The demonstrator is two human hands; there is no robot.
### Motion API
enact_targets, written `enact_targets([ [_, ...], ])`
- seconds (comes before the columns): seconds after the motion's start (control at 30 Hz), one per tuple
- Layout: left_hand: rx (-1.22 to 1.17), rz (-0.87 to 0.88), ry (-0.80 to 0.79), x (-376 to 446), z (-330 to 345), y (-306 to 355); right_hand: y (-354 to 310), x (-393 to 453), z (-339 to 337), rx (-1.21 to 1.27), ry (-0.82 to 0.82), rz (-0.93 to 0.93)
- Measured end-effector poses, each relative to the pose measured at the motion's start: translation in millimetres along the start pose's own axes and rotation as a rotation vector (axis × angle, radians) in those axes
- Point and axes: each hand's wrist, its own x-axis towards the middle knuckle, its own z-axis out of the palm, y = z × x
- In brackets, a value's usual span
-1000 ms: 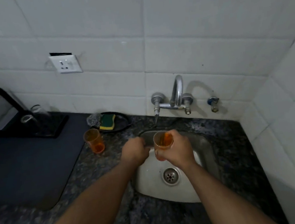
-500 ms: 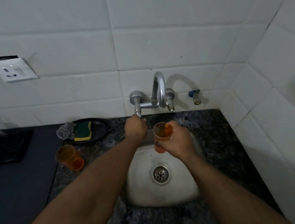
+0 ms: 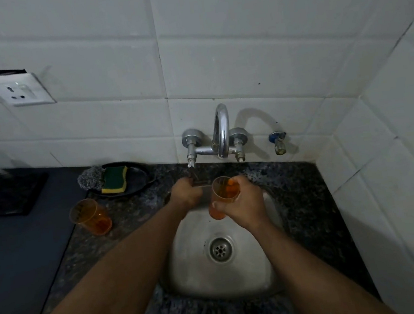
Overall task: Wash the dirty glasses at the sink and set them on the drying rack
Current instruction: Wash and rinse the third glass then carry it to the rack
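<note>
Right hand (image 3: 242, 202) grips orange cup (image 3: 222, 196), held upright over back of sink (image 3: 188, 270). Left hand (image 3: 185, 194) curled below tap (image 3: 220, 134); cannot tell if it holds anything. Looks like early step: no water seen running, cup not washed yet. Second orange cup (image 3: 90, 216) waits on counter, left of sink. Drying rack not clear in view. No words to read.

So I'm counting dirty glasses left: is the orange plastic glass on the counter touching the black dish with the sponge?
Apart. The head view shows speckled counter between the orange plastic glass and the black dish.
</note>
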Motion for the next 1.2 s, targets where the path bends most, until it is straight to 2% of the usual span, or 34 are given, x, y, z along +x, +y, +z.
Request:
enact_targets([
  [0.07, -0.078, 0.074, -0.247, -14, 3, -4, 2, 4, 2, 0.035, -0.030, -0.012],
  [0.13, -0.109, 0.216, -0.342, -18, 5, -7, 1, 6, 3, 0.057, -0.056, -0.042],
  [0.2, -0.084, 0.331, -0.312, -18, 8, -10, -2, 7, 4, 0.078, -0.078, -0.054],
  [0.27, -0.094, 0.354, -0.294, -18, 9, -10, 0, 6, 5, 0.086, -0.058, -0.063],
  [0.37, -0.009, 0.391, -0.285, -17, 3, -10, 17, 2, 4, -0.055, 0.028, -0.289],
  [0.43, 0.064, 0.408, -0.291, -17, -2, -11, 29, 2, 1, -0.227, -0.055, -0.470],
  [0.5, 0.147, 0.395, -0.312, -15, -4, -11, 38, 8, -1, -0.343, -0.230, -0.546],
  [0.57, 0.228, 0.404, -0.314, -14, -3, -11, 40, 16, -3, -0.311, -0.325, -0.553],
  [0.63, 0.218, 0.444, -0.240, -13, 0, -11, 35, 20, -4, -0.182, -0.307, -0.503],
  [0.7, 0.197, 0.506, -0.096, -16, 4, -13, 28, 20, -2, -0.064, -0.248, -0.457],
  [0.77, 0.185, 0.566, -0.026, -19, 8, -13, 24, 18, -1, -0.046, -0.264, -0.474],
  [0.83, 0.189, 0.533, -0.122, -19, 2, -15, 25, 20, -5, -0.149, -0.378, -0.572],
  [0.9, 0.224, 0.388, -0.359, -15, -9, -16, 30, 28, -14, -0.278, -0.498, -0.653],
  [0.93, 0.230, 0.311, -0.446, -13, -11, -19, 32, 31, -18, -0.295, -0.521, -0.674],
  [0.97, 0.217, 0.285, -0.455, -13, -10, -20, 32, 33, -18, -0.283, -0.510, -0.683],
  [1.0, 0.193, 0.291, -0.393, -15, -5, -21, 31, 32, -15, -0.256, -0.474, -0.676],
  [1.1, 0.103, 0.431, -0.067, -26, 12, -23, 28, 28, -3, -0.126, -0.352, -0.620],
  [1.13, 0.065, 0.462, -0.026, -27, 14, -24, 28, 27, -2, -0.112, -0.360, -0.627],
  [1.2, 0.083, 0.431, -0.144, -25, 6, -26, 32, 32, -6, -0.183, -0.468, -0.676],
])
